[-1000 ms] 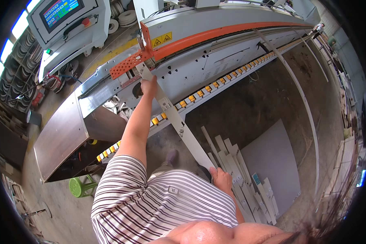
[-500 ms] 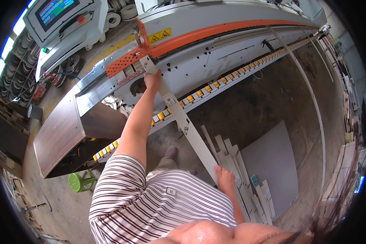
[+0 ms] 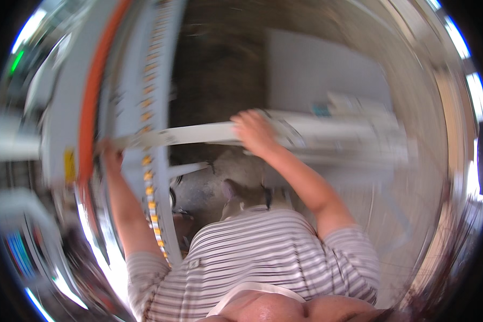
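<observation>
Plainly, the right grip is grasping a long pale strip, the back of the hand uppermost. The strip runs leftward from there, across the row of yellow blocks, to the left grip beside the orange rail of the machine. Blur smears that end, so I cannot tell whether the left grip is closed round it or merely touching it. Two well-parted hands seem to suit so long and narrow a piece: both parts get support, and it should neither droop nor swing. It lies crosswise to the rail, which presumably comes from standing alongside the machine, with a pile of other pale strips just beyond the right grip. Those lie side by side, perhaps for easy lifting; a grey sheet rests farther forward and right of that grip. As for containers, none can be made out near either grip; the pile is loose.
</observation>
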`<state>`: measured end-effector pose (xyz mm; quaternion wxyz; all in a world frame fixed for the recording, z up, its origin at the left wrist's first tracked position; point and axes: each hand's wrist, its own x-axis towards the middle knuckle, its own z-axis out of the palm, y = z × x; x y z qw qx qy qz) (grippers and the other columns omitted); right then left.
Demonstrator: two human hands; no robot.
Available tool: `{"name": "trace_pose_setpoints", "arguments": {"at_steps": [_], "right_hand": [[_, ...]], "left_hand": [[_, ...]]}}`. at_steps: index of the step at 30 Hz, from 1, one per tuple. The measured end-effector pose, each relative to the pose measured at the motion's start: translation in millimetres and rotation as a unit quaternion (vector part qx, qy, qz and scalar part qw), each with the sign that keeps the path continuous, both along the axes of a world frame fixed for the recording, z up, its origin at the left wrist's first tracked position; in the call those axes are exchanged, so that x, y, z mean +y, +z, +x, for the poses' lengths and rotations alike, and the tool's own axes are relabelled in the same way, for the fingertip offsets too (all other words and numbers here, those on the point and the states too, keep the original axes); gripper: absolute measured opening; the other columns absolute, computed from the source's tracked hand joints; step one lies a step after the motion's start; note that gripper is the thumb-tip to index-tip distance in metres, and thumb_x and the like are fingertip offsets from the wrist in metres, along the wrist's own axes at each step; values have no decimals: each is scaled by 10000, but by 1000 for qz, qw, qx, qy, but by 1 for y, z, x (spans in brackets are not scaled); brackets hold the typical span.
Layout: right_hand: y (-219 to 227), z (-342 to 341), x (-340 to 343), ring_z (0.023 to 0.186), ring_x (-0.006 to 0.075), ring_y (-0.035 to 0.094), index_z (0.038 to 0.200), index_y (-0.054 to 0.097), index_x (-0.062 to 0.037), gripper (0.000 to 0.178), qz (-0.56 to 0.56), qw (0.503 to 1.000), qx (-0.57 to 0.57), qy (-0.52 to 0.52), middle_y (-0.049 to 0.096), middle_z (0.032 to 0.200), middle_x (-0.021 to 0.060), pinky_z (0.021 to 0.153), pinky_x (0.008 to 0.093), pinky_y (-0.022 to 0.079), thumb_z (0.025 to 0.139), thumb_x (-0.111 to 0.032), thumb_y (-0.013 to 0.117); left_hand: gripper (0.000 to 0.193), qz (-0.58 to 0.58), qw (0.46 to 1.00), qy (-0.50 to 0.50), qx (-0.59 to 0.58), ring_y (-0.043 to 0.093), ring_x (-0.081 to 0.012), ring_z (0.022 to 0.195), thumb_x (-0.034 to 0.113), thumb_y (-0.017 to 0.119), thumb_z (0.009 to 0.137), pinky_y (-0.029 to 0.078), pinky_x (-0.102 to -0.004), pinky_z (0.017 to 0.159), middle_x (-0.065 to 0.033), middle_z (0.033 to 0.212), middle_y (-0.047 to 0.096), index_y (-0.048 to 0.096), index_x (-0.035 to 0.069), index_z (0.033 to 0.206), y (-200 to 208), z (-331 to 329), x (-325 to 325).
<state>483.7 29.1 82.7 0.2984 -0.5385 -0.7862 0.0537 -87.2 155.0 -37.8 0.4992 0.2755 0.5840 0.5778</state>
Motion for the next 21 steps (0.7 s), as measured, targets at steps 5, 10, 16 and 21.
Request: {"name": "trace_pose_setpoints", "arguments": {"at_steps": [5, 10, 16, 21], "right_hand": [[-32, -12, -43, 975, 247, 535, 903, 581, -100, 157, 70, 989, 99, 82, 537, 953, 44, 907, 396, 404, 760, -97, 647], [-198, 66, -105, 1182, 270, 525, 1120, 625, -138, 298, -321, 943, -85, -30, 609, 1172, 75, 983, 452, 417, 837, -223, 665], [-312, 156, -88, 1134, 285, 566, 1154, 611, -57, 344, -392, 884, -189, -171, 625, 1145, 102, 950, 439, 450, 835, -187, 626], [-379, 176, -58, 1007, 260, 607, 1042, 675, -66, 237, -334, 914, -177, -150, 647, 1048, 99, 906, 418, 463, 841, -158, 590]], "left_hand": [[597, -198, 939, -7, 282, 636, -225, 774, 568, 446, 993, 538, -337, 650, -140, 966, 638, 520, 23, 1225, 64, 75, -81], [594, -118, 800, -139, 572, 535, -426, 1178, 466, 418, 1030, 457, -460, 963, -265, 1331, 510, 354, 22, 1419, 75, 122, -168], [587, -160, 671, -82, 719, 518, -437, 1216, 442, 442, 1024, 454, -491, 961, -270, 1378, 481, 321, 45, 1439, 78, 152, -202], [618, -224, 668, -68, 707, 491, -448, 1246, 448, 477, 1007, 426, -504, 993, -261, 1429, 439, 311, 52, 1452, 88, 169, -184]]}}
